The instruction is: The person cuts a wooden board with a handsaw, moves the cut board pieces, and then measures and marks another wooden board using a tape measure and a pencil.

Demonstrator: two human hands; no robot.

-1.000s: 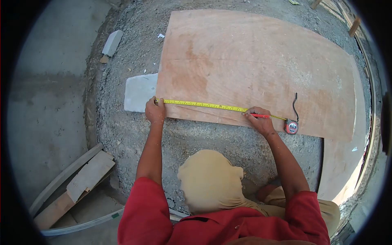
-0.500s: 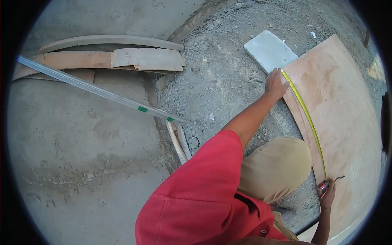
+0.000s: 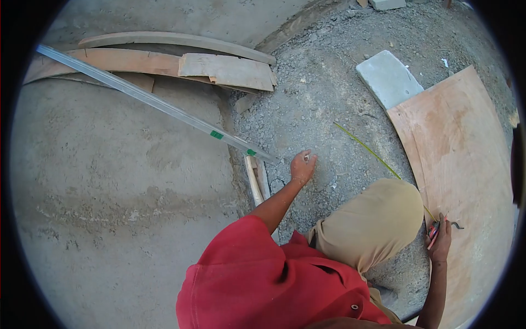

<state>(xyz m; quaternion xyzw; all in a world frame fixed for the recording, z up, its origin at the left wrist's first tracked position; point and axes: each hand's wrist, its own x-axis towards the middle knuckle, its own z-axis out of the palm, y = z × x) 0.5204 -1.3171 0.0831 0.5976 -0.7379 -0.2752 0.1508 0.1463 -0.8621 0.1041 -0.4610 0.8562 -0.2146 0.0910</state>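
My left hand [image 3: 303, 166] hangs over the gravel, its fingers curled together around a small pale spot I cannot make out. My right hand [image 3: 440, 241] is closed on a red and black tape measure [image 3: 434, 232] at the curved plywood sheet's near edge. From it the yellow blade [image 3: 372, 153] runs up and left, passing behind my knee, and its far end lies away from both hands. The plywood sheet [image 3: 449, 148] overlaps a pale flat block [image 3: 388, 78] at its upper left corner.
A long metal straightedge [image 3: 164, 108] with green tape marks crosses the concrete [image 3: 126, 164] at left. Curved wood strips [image 3: 126, 60] and a pale board piece [image 3: 224, 70] lie at upper left. A narrow wooden piece [image 3: 255, 181] lies under the straightedge's end. Gravel [image 3: 323, 93] fills the middle.
My left hand has let go of the tape at the plywood's upper corner and moved left and down over the gravel. The blade has swung left off the sheet. The view has shifted slightly.
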